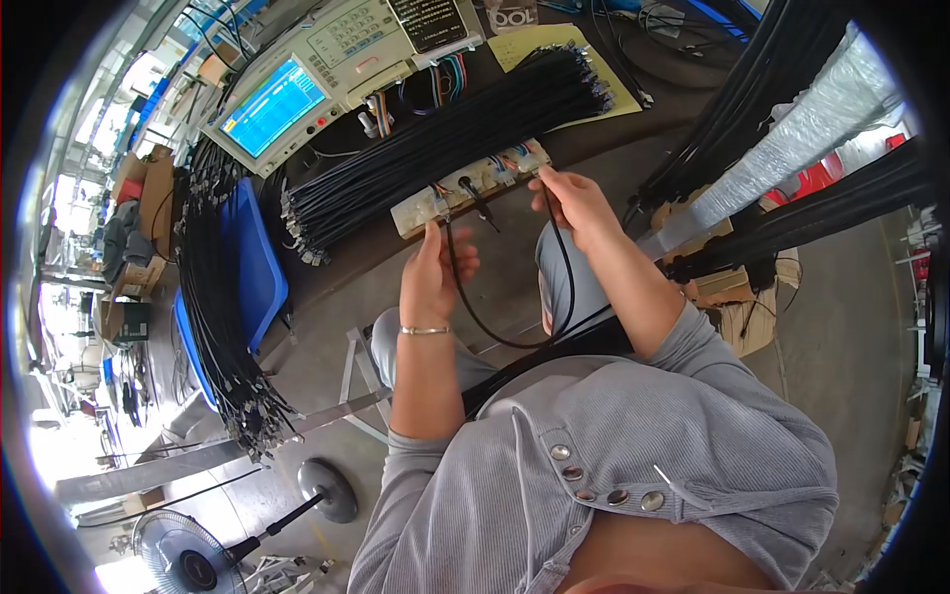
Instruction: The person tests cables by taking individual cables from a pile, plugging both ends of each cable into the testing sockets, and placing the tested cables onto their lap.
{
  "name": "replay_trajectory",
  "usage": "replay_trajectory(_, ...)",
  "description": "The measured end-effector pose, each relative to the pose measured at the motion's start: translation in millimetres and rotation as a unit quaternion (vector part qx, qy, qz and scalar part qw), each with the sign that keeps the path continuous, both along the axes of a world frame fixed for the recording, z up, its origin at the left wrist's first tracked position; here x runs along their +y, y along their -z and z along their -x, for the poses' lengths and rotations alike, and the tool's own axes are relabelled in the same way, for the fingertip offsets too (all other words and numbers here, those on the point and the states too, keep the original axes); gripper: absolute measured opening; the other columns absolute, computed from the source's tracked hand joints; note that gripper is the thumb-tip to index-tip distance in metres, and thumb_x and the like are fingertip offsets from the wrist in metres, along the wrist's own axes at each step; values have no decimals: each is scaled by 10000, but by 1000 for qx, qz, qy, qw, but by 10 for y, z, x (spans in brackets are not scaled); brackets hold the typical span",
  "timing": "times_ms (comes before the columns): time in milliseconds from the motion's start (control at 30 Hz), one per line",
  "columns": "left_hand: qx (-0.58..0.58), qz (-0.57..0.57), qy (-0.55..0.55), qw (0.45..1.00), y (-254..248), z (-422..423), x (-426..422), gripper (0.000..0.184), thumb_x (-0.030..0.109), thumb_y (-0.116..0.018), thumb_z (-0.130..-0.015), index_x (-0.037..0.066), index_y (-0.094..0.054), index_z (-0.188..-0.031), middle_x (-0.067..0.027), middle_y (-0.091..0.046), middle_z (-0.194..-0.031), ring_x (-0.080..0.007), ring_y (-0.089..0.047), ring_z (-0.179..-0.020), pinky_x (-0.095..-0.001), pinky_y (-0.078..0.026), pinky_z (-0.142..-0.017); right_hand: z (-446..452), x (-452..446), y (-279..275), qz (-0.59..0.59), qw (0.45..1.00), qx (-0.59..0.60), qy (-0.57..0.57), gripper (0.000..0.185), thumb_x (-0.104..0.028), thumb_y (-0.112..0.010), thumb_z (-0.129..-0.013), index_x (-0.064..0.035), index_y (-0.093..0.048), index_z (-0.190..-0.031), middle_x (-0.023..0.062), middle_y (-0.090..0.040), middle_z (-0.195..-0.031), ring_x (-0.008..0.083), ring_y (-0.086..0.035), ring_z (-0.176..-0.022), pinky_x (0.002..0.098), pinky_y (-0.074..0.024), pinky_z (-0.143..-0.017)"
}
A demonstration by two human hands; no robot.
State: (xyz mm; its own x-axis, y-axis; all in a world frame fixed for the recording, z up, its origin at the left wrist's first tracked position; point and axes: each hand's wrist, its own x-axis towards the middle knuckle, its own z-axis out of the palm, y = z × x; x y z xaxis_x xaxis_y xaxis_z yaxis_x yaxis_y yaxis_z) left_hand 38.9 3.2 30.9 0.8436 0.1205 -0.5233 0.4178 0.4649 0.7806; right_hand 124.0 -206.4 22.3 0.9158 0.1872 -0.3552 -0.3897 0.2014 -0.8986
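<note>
A single black cable hangs in a loop between my two hands, its ends up at a pale test fixture on the table's front edge. My left hand has its thumb at the cable end by the fixture's left part, with the other fingers curled behind. At the fixture's right end, my right hand pinches the other cable end between thumb and fingers. Both connectors are too small or covered to make out. Coloured wires and a short black lead sit on the fixture.
Behind the fixture lies a thick bundle of black cables, partly over yellow paper. A tester with a lit blue screen stands at the back left. More cables hang over a blue tray. Plastic-wrapped cables are at right; a fan lower left.
</note>
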Motion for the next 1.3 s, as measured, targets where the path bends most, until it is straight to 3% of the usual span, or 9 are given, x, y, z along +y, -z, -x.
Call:
replay_trajectory(67, -26, 56, -1, 998, 125, 107, 39, 481, 428, -398, -950, -2, -610, -996, -69, -626, -734, -170, -594, -643, -264, -458, -594, 72, -73, 93, -31, 999, 3, -22, 343, -375, -528, -903, -55, -643, -865, 18, -598, -659, 46, -403, -464, 194, -293, -442)
replay_trajectory(300, -38, 16, -17, 999, 158, 211, 35, 479, 408, -386, -959, -19, -597, -1005, -87, -629, -756, -181, -599, -667, -268, -459, -606, 143, -111, 335, -66, 997, 18, -22, 439, -446, -434, -933, -60, -639, -891, 12, -587, -679, 55, -441, -544, 192, -326, -499)
replay_trajectory(633, -68, -3, -27, 997, 153, 147, -15, 415, 360, -444, -947, -19, -605, -1002, -87, -640, -754, -185, -603, -656, -271, -466, -607, -1, -107, 164, -59, 995, -35, -72, 440, -453, -440, -930, -61, -631, -868, -2, -552, -626, 39, -374, -468, 170, -272, -446)
replay_trajectory(733, -70, -13, -26, 997, 163, 129, -15, 399, 351, -455, -945, -14, -606, -1000, -86, -643, -756, -179, -605, -652, -267, -466, -595, -11, -79, 144, -71, 995, -39, -60, 400, -417, -509, -911, -47, -636, -829, 23, -589, -630, 38, -382, -469, 187, -272, -442)
replay_trajectory(900, -77, -24, -22, 996, 180, 74, 13, 392, 352, -459, -945, -8, -606, -991, -86, -645, -762, -175, -608, -658, -265, -472, -599, -26, -28, 145, -31, 997, -63, -13, 368, -399, -554, -892, -48, -640, -821, 48, -641, -681, 38, -380, -468, 181, -287, -447)
replay_trajectory(1300, -51, -42, -32, 997, 47, -141, 23, 361, 347, -479, -938, 11, -612, -932, -73, -647, -767, -148, -612, -636, -237, -465, -547, -132, -34, 107, 40, 996, -72, -47, 388, -396, -547, -896, -25, -648, -845, 42, -624, -661, 43, -361, -446, 198, -252, -429)
